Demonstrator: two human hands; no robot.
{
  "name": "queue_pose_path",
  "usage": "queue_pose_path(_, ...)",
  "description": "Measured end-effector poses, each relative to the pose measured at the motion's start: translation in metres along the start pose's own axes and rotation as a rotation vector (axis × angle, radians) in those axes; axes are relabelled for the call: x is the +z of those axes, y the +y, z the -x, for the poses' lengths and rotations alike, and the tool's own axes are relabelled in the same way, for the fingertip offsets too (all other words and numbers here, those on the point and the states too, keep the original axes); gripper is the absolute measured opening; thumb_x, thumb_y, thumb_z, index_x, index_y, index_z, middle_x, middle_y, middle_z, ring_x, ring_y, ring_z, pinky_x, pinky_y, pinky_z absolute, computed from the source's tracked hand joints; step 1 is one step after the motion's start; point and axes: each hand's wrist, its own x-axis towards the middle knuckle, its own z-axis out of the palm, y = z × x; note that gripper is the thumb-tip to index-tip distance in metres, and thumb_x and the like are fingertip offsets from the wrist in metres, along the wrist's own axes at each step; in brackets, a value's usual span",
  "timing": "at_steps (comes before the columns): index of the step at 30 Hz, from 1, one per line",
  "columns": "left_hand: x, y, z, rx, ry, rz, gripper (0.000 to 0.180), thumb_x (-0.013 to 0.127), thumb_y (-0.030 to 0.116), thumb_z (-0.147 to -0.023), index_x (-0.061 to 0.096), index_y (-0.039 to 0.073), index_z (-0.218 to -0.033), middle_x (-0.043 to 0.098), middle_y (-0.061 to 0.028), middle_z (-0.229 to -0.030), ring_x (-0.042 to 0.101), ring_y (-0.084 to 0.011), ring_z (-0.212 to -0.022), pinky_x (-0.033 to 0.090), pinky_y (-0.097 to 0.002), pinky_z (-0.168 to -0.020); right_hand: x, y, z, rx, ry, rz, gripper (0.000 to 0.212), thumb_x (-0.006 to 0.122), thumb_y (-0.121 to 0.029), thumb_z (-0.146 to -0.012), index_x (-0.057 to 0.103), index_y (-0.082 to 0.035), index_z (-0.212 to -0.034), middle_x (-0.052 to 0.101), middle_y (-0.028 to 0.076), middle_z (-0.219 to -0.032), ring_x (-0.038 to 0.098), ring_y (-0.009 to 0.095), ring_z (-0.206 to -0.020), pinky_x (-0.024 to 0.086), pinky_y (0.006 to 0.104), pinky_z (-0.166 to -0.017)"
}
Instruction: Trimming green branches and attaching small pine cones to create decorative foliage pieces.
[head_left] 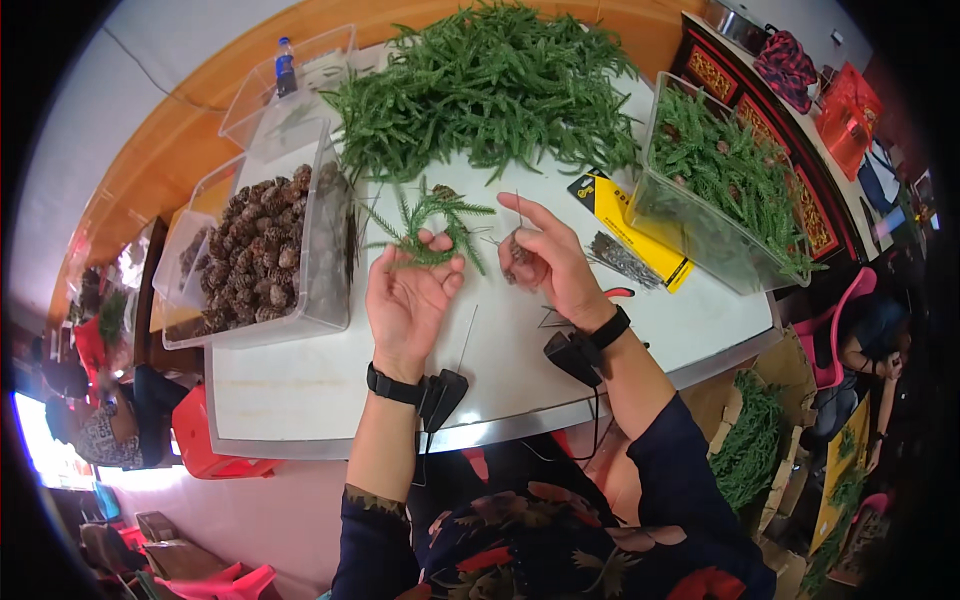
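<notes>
My left hand (pixel 408 305) is closed round the lower part of a small green pine-sprig ring (pixel 468 232), its needled tips sticking out on several sides. A brown pine cone (pixel 441 192) sits at the top of that ring. Just to the right, my right hand (pixel 562 268) pinches another pine cone (pixel 519 249), with a thin wire rising from it past the fingertips. The two hands are apart above the white table (pixel 290 400). Beneath my right hand lies a tool with a red handle (pixel 619 292), mostly hidden by the wrist.
A clear bin holds pine cones (pixel 255 245) at left; a tilted clear bin (pixel 700 240) at right holds green sprigs. A large sprig pile (pixel 490 90) covers the far side. Wires (pixel 625 262) lie on a yellow-black package (pixel 645 225). Other people (pixel 870 345) sit nearby.
</notes>
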Motion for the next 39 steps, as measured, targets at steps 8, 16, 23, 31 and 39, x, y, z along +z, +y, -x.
queue_pose_path(8,-0.013,-0.005,0.002,0.085,0.145,-0.324,0.020,0.051,0.012,-0.097,0.055,0.001,-0.112,0.060,-0.0140,-0.117,0.064,-0.0174,-0.084,0.051,-0.0238,-0.071,0.002,0.004,0.003,-0.063,-0.021,0.117,0.034,0.046,-0.015,-0.092,0.053,0.000,-0.122,0.058,0.004,-0.076,0.043,0.006,-0.059,0.035,0.0197,-0.054)
queue_pose_path(16,0.002,-0.014,0.003,0.071,0.212,-0.323,0.026,0.054,0.015,-0.096,0.057,-0.001,-0.116,0.063,-0.0126,-0.116,0.064,-0.0154,-0.089,0.050,-0.0236,-0.075,0.015,0.023,0.007,-0.349,-0.133,0.408,0.019,0.055,-0.007,-0.091,0.060,0.001,-0.108,0.059,0.003,-0.076,0.048,0.005,-0.063,0.037,0.0199,-0.055)
queue_pose_path(23,0.020,-0.017,0.008,0.042,0.151,-0.469,0.032,0.057,0.016,-0.094,0.056,-0.003,-0.120,0.065,-0.0103,-0.108,0.062,-0.0120,-0.085,0.045,-0.0215,-0.072,0.001,0.013,0.004,-0.096,-0.068,0.232,0.021,0.056,-0.008,-0.093,0.058,0.002,-0.112,0.053,-0.003,-0.075,0.047,0.005,-0.063,0.036,0.0188,-0.054)
queue_pose_path(31,0.021,-0.021,0.011,0.275,0.382,-0.936,0.020,0.061,0.009,-0.091,0.061,-0.001,-0.108,0.064,-0.0018,-0.081,0.054,-0.0060,-0.068,0.039,-0.0183,-0.062,-0.013,-0.002,0.003,0.056,-0.054,0.052,0.024,0.060,-0.014,-0.092,0.061,-0.002,-0.112,0.051,-0.005,-0.070,0.041,0.003,-0.056,0.032,0.0177,-0.051)
queue_pose_path(39,0.013,-0.022,0.011,0.046,0.343,-0.923,0.014,0.063,0.008,-0.089,0.062,0.001,-0.102,0.065,-0.0029,-0.081,0.056,-0.0075,-0.060,0.040,-0.0185,-0.053,-0.004,-0.007,0.005,0.098,-0.042,0.117,0.029,0.055,-0.020,-0.095,0.057,-0.004,-0.120,0.054,-0.003,-0.086,0.040,0.003,-0.063,0.031,0.0161,-0.053)
